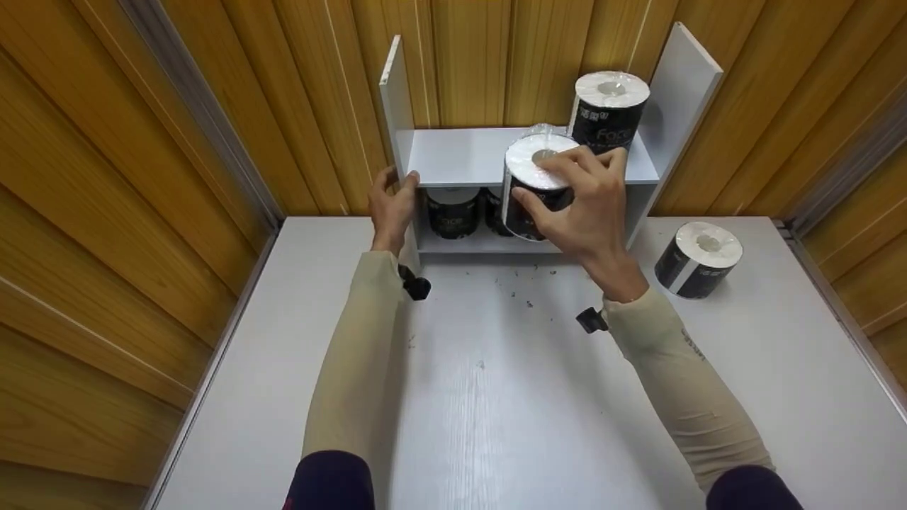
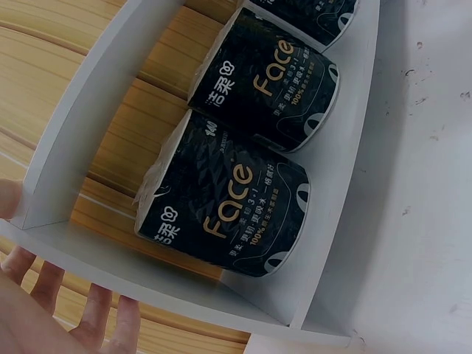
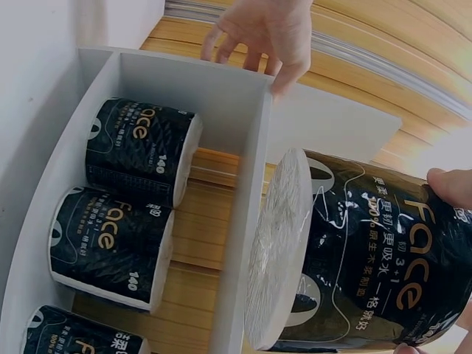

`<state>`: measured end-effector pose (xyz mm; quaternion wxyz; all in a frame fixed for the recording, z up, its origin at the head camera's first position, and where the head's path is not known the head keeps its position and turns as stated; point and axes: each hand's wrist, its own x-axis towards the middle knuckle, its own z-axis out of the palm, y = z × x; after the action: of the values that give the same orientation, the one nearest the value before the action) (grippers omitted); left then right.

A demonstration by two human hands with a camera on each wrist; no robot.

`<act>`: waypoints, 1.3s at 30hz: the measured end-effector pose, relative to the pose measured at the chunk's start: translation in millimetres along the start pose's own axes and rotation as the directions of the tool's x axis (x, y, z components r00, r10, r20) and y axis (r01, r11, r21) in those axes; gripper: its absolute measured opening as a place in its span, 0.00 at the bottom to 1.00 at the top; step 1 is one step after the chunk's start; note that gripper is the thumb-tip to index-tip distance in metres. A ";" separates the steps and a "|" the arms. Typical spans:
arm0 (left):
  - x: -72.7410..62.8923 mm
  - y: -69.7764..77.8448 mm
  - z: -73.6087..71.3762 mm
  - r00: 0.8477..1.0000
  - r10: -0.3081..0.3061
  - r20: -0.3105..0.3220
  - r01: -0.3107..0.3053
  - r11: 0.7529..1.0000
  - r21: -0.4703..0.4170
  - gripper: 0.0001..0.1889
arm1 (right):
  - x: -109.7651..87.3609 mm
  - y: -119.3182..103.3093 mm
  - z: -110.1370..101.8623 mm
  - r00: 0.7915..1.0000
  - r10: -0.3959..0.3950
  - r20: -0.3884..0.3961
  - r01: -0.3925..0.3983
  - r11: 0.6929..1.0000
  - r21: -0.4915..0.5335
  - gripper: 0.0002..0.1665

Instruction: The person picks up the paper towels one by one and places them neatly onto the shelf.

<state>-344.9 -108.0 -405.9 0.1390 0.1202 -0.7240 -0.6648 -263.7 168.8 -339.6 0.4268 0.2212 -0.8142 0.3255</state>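
My right hand (image 1: 588,202) grips a plastic-wrapped toilet paper roll (image 3: 369,258) by its upper part, in front of the small white shelf (image 1: 460,156). The roll has a black wrapper with "Face" in gold letters. At the shelf's left side panel, my left hand (image 1: 394,207) holds the edge, thumb in front and fingers along the outer side. Another roll (image 1: 609,113) stands upright on the upper board at the right. In the lower compartment stand several more rolls (image 2: 228,199), side by side; the held roll hides part of them in the head view.
A further roll (image 1: 699,258) stands on the white table (image 1: 468,397) to the right of the shelf. Small dark crumbs (image 1: 529,304) lie on the table before the shelf. Wood-patterned walls (image 1: 468,64) rise behind and at both sides.
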 end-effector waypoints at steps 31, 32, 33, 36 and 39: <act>0.1 -1.8 -1.7 1.000 0.005 0.003 -0.005 1.000 0.008 0.27 | 24.0 -4.5 8.8 1.000 -0.027 -0.009 0.026 0.999 -0.030 0.30; 0.0 -2.1 -1.8 1.000 0.002 0.001 -0.002 1.000 0.010 0.27 | 24.2 -4.4 9.1 1.000 -0.025 -0.008 0.025 0.999 -0.032 0.30; 0.0 -2.5 -1.9 1.000 0.000 0.001 0.000 1.000 0.011 0.27 | 24.6 -4.2 9.6 1.000 -0.024 -0.008 0.024 0.999 -0.035 0.30; 0.1 -3.1 -2.5 1.000 -0.008 0.001 0.008 1.000 0.016 0.27 | 26.2 -3.9 10.9 1.000 -0.022 -0.011 0.022 0.999 -0.040 0.31; 0.2 -3.5 -2.9 1.000 -0.010 0.001 0.010 1.000 0.016 0.27 | 27.8 -3.9 12.2 1.000 -0.022 -0.017 0.021 0.999 -0.043 0.31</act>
<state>-344.1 -111.1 -409.1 0.1344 0.1245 -0.7289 -0.6597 -282.9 155.0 -320.1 0.4422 0.2177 -0.8147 0.3054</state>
